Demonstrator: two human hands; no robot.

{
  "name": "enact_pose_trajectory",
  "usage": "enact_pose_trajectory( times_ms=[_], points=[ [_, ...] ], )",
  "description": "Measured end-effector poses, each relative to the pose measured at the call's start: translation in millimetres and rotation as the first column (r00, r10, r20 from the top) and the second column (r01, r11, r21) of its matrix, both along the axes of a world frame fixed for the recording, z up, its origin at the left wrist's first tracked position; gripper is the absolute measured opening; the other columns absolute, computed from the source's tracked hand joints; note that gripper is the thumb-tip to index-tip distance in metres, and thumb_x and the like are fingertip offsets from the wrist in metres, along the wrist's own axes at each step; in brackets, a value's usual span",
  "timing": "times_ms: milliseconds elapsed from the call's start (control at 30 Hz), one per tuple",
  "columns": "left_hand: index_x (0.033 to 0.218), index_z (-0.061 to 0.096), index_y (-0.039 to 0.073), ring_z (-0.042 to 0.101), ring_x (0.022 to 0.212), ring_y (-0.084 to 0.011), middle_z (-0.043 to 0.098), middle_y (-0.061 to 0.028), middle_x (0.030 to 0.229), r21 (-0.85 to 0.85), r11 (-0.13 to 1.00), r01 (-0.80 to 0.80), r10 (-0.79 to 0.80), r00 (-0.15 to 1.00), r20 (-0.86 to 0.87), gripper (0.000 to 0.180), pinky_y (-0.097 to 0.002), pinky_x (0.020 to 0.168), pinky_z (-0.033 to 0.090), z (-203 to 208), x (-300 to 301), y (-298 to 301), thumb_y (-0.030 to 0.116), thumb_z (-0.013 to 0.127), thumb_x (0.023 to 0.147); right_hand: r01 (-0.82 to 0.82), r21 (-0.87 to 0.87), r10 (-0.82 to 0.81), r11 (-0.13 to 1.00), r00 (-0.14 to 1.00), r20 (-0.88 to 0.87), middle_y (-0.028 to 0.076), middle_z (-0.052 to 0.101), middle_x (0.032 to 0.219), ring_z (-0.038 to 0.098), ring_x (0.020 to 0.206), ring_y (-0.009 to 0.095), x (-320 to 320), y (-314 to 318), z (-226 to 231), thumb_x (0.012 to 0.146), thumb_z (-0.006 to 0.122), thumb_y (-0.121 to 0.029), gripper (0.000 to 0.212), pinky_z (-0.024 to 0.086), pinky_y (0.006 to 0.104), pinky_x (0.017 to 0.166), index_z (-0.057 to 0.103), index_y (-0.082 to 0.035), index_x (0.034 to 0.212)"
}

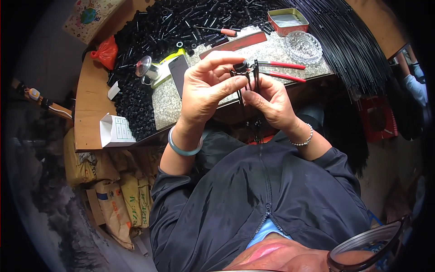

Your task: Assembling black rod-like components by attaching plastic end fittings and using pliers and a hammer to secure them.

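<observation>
Between my two hands stands a slim black frame of thin ribs [257,69], roughly upright above the near table edge, its lower end hanging toward my lap. A round black hub [241,66] tops it. My left hand [210,86] is closed on the frame, thumb against the ribs and index finger curled over by the hub. Lower down, my right hand [274,102] pinches the ribs between thumb and bent fingers. Just beyond the right hand lie red-handled pliers [285,71]. Fingers hide part of the frame's middle.
Small black plastic parts [149,41] are heaped across the table. A bundle of long black rods [349,41] overhangs the right edge. Around the stone slab [167,109] are a phone [177,75], a screwdriver [228,32], a glass dish [303,46], a tin [288,28] and a white box [117,130].
</observation>
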State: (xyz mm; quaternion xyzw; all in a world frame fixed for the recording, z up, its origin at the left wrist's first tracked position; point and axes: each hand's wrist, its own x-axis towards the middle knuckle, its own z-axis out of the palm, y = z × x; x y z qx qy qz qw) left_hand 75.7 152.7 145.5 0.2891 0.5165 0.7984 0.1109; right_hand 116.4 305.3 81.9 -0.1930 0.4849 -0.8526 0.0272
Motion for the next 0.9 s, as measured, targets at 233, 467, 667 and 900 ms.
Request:
enact_pose_trajectory(
  times_ms=[233, 467, 667, 900],
  points=[
    [0.105, 0.060, -0.003, 0.057, 0.100, -0.0198, 0.058, -0.0136, 0.105, -0.081, 0.997, -0.005, -0.003, 0.995, -0.103, 0.032, -0.0327, 0.088, 0.049, -2.3, -2.7, -3.7, -0.006, 0.066, 0.074, -0.050, -0.033, 0.050, 0.998, 0.999, -0.020, -0.003, 0.053, 0.080, 0.047, 0.072, 0.003, -0.6, 0.0, -1.2, 0.088, 0.059, -0.008, 0.007, 0.040, 0.0189, 0.065, 0.055, -0.004, 0.090],
    [0.105, 0.060, -0.003, 0.057, 0.100, -0.0218, 0.059, -0.0151, 0.105, -0.094, 0.996, 0.005, -0.015, 0.995, -0.100, 0.029, -0.0335, 0.088, 0.048, 0.4, 0.9, -2.5, -0.004, 0.064, 0.076, -0.077, 0.034, 0.078, 0.997, 0.997, -0.030, 0.000, 0.057, 0.090, 0.053, 0.083, 0.006, -1.1, 6.5, 1.0, 0.089, 0.060, -0.019, 0.018, 0.044, 0.0219, 0.077, 0.055, -0.004, 0.097],
    [0.104, 0.060, -0.007, 0.059, 0.096, -0.0168, 0.061, -0.0108, 0.100, -0.001, 1.000, 0.029, -0.029, 0.995, -0.092, 0.028, -0.0280, 0.085, 0.047, -0.6, 2.5, -0.4, -0.008, 0.064, 0.077, -0.164, -0.235, 0.166, 0.958, 0.986, -0.013, 0.001, 0.061, 0.094, 0.055, 0.086, 0.007, -13.2, 8.6, 1.3, 0.089, 0.060, -0.017, 0.019, 0.045, 0.0220, 0.080, 0.057, -0.003, 0.102],
    [0.103, 0.060, -0.007, 0.061, 0.091, -0.0163, 0.062, -0.0121, 0.099, -0.009, 0.999, 0.040, -0.040, 0.998, -0.052, 0.027, -0.0270, 0.082, 0.050, 3.6, 4.6, -1.1, -0.008, 0.065, 0.077, -0.270, -0.268, 0.272, 0.925, 0.962, -0.028, 0.006, 0.060, 0.099, 0.062, 0.089, 0.018, -15.5, 8.6, -2.3, 0.086, 0.061, -0.015, 0.022, 0.052, 0.0364, 0.082, 0.055, -0.003, 0.103]
  ],
)
